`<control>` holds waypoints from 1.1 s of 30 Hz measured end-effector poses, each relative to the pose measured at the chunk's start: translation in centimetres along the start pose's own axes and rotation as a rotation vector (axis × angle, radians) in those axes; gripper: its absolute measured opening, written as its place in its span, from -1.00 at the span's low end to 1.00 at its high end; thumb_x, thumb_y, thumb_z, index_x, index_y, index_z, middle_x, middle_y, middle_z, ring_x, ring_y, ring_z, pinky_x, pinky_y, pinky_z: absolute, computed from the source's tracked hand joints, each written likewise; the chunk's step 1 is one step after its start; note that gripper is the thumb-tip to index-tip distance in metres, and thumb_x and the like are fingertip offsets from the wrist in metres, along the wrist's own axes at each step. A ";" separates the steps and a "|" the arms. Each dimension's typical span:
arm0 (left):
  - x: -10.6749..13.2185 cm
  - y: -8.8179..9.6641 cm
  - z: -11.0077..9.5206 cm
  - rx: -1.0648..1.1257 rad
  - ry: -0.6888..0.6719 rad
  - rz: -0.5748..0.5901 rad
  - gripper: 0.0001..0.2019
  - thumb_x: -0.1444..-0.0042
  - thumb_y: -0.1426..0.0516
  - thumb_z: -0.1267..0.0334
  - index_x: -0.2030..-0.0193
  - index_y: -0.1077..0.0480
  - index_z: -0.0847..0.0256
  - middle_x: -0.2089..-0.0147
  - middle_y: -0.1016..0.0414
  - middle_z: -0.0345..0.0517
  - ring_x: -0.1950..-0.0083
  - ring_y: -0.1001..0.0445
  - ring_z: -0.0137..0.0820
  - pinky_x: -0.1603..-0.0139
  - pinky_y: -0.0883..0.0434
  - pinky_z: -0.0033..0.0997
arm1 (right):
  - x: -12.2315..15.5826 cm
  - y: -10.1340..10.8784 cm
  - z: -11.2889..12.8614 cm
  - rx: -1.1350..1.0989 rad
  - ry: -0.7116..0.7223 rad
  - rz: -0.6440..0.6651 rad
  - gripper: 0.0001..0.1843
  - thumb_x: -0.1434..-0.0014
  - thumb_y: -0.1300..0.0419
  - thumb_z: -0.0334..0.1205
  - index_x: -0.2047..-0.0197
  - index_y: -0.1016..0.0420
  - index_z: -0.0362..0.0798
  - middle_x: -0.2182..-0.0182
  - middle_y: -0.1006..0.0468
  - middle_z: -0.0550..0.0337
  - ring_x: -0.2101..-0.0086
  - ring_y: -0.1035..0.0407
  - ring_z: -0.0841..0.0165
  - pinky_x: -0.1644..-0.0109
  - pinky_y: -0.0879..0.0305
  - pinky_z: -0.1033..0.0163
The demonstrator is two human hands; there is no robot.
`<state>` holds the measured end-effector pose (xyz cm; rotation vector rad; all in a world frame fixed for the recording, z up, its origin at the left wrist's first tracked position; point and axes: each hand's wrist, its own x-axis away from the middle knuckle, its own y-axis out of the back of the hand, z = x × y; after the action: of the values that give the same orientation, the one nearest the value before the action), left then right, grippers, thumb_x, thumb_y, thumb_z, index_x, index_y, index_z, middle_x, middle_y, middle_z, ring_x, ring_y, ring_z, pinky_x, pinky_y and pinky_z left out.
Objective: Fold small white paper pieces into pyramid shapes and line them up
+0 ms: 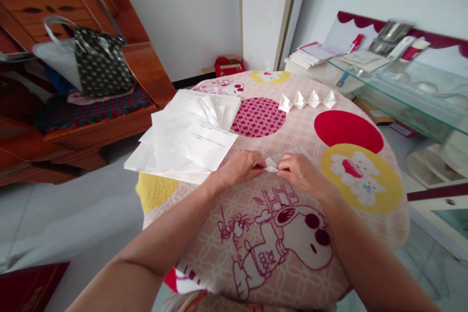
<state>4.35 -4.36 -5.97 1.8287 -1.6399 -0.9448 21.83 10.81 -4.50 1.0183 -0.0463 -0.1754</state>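
I have the left hand (244, 165) and right hand (302, 170) each pinching a small white folded-paper piece (271, 164) over the pink-patterned cloth-covered bench (300, 131), apparently mid-fold, the next move calling for even pressure.

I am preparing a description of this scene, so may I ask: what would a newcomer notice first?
Probably the big cartoon dog printed on the tablecloth, near the person's side. Just beyond it, the left hand and right hand hold a small folded paper between them. Farther back, to the right, four folded white pieces form a row, while a pile of white sheets lies at left.
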 end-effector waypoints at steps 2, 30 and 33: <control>-0.1 -0.1 0.2 0.064 0.074 -0.052 -0.88 -0.11 -0.23 0.37 0.24 -0.60 0.18 0.36 -0.56 -0.15 0.34 -0.45 -0.41 0.27 -0.30 -0.44 | -0.1 0.3 -0.2 -0.062 -0.012 0.005 -0.67 -0.22 -0.17 -0.38 0.59 -0.46 -0.05 0.49 -0.44 0.19 0.45 -0.29 0.39 0.31 -0.12 0.23; -2.2 -1.2 0.6 0.126 0.433 -0.230 -0.87 0.06 -0.35 0.29 0.57 -0.55 0.18 0.59 -0.47 -0.22 0.55 -0.32 -0.47 0.46 -0.13 -0.44 | -0.9 0.7 1.4 -0.418 -0.638 0.030 -0.61 -0.12 -0.27 -0.41 0.70 -0.34 -0.04 0.81 -0.36 0.29 0.81 -0.19 0.50 0.72 -0.02 0.39; -2.3 -1.3 0.1 0.067 0.468 -0.244 -0.85 0.05 -0.35 0.30 0.58 -0.55 0.20 0.59 -0.47 -0.19 0.56 -0.30 -0.47 0.46 -0.14 -0.42 | -0.9 0.6 1.4 -0.396 -0.638 0.023 -0.58 -0.13 -0.28 -0.40 0.71 -0.34 -0.04 0.81 -0.35 0.28 0.81 -0.19 0.50 0.72 -0.01 0.39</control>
<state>5.05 -1.93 -6.64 2.1305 -1.1939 -0.5006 20.87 10.12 -3.23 0.5355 -0.5816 -0.4650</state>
